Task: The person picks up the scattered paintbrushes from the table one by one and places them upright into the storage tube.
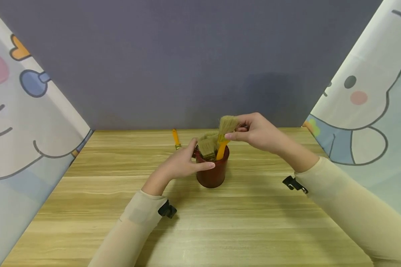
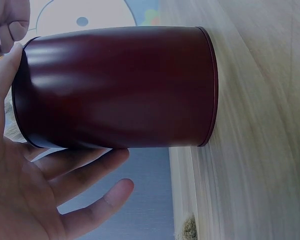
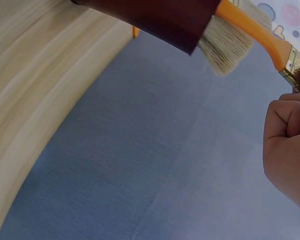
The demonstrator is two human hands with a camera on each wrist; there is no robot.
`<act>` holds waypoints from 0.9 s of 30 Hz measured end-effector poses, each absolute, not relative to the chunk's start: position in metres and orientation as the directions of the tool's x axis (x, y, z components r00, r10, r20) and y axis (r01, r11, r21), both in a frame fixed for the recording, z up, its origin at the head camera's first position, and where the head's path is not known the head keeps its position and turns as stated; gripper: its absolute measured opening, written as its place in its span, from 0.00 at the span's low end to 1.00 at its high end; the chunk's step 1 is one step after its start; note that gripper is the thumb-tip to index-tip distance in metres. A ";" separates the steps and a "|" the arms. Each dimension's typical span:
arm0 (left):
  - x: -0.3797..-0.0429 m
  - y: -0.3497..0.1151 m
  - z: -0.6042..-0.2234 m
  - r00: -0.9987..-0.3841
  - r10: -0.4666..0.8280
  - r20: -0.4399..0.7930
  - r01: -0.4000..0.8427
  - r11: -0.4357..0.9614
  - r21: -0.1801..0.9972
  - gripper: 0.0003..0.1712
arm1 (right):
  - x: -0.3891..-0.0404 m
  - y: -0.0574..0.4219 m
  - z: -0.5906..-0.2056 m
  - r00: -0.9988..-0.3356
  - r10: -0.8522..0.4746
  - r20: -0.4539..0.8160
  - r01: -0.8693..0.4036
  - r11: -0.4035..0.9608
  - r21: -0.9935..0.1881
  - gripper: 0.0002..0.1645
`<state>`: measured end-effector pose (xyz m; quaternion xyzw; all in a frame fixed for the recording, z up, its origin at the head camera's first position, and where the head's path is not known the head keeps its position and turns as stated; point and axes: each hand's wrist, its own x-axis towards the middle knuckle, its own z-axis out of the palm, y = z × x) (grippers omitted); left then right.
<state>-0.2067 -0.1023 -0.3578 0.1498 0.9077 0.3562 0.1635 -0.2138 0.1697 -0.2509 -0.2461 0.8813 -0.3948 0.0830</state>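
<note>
A dark red cylindrical cup [image 1: 212, 178] stands upright on the table, with paintbrushes [image 1: 207, 147] in it, bristles up. My left hand [image 1: 180, 162] holds the cup near its rim, thumb on the near side; the left wrist view shows the fingers [image 2: 85, 175] along the cup's other side. Above the cup, my right hand [image 1: 262, 134] pinches a paintbrush [image 1: 228, 126] near the bristles. Its orange handle [image 3: 260, 34] points down into the cup's mouth. In the right wrist view, the right hand's fingertips are partly cut off by the frame edge.
Another paintbrush [image 1: 176, 138] with an orange handle lies on the table behind my left hand, partly hidden by it. A grey panel [image 1: 200, 66] rises behind the wood-grain table [image 1: 254, 222]. Cartoon-printed cloths [image 1: 361, 122] hang at both sides.
</note>
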 end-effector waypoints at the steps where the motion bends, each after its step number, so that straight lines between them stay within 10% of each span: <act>1: -0.206 -0.103 -0.358 -0.902 0.387 -0.191 0.154 0.702 0.695 0.76 | -0.214 0.169 -0.252 -0.863 -0.504 0.044 -0.369 0.568 -0.735 0.09; 14: -0.203 -0.102 -0.353 -0.901 0.397 -0.173 0.173 0.697 0.696 0.75 | -0.215 0.158 -0.273 -0.844 -0.536 0.029 -0.363 0.529 -0.767 0.30; 27: -0.202 -0.100 -0.352 -0.903 0.402 -0.155 0.189 0.694 0.695 0.73 | -0.213 0.157 -0.285 -0.858 -0.514 0.016 -0.367 0.590 -0.719 0.27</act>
